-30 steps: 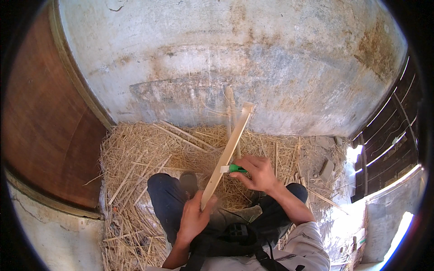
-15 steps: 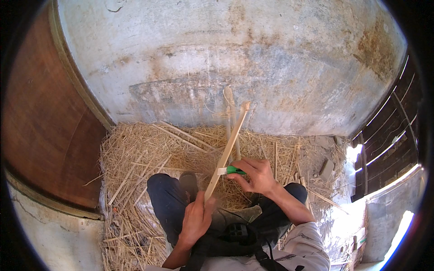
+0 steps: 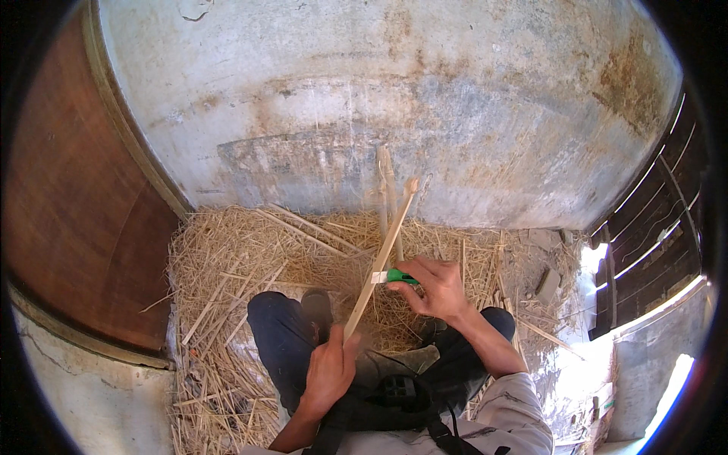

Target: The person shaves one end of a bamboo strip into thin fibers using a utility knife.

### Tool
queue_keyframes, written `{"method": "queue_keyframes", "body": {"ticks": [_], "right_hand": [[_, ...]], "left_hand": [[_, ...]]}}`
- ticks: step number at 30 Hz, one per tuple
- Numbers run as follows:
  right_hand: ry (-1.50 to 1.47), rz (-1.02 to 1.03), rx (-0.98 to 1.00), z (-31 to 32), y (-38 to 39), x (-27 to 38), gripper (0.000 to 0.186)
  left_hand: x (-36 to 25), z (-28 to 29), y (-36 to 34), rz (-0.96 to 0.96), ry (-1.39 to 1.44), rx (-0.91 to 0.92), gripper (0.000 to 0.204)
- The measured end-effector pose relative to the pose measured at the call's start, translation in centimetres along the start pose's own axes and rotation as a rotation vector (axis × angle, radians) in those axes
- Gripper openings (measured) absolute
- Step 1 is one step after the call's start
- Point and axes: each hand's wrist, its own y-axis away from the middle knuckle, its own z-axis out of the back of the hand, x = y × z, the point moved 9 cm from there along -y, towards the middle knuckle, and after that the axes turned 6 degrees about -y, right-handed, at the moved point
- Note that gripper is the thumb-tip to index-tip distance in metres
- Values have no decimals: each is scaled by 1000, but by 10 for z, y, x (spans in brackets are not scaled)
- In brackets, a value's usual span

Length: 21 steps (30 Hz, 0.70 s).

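Note:
My left hand point(image 3: 331, 370) grips the near end of a long pale bamboo or wood strip point(image 3: 388, 244), which slants up and away from me. Its far end comes up beside an upright wooden stake point(image 3: 384, 171) by the wall; whether the two touch I cannot tell. In my right hand point(image 3: 440, 290) is a green-handled knife point(image 3: 400, 277), pinched between thumb and fingers. Its short, broad pale blade lies across the strip at about mid-length. The left fingers are slightly blurred.
Straw-like shavings point(image 3: 227, 243) and loose strips point(image 3: 307, 227) cover the floor around my legs. Ahead stands a stained plaster wall point(image 3: 318, 106). A brown wooden panel point(image 3: 83, 197) is at the left, dark slats point(image 3: 652, 212) at the right. A brick-like block point(image 3: 547, 284) lies at the right.
The knife and my right hand have shifted slightly up along the strip, away from me. The strip's far end has dipped a little, and my left hand keeps its place.

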Motion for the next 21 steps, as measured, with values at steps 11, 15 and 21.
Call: {"method": "queue_keyframes", "body": {"ticks": [11,15,21], "right_hand": [[6,-156,-219,44,-8,-57,21],[-15,-275,-141,42,-5,-65,22],[-491,-526,-27,15,13,-103,30]], "left_hand": [[14,-10,21,15,-29,84,30],[18,-7,23,6,-32,86,32],[17,4,19,4,83,31,28]]}}
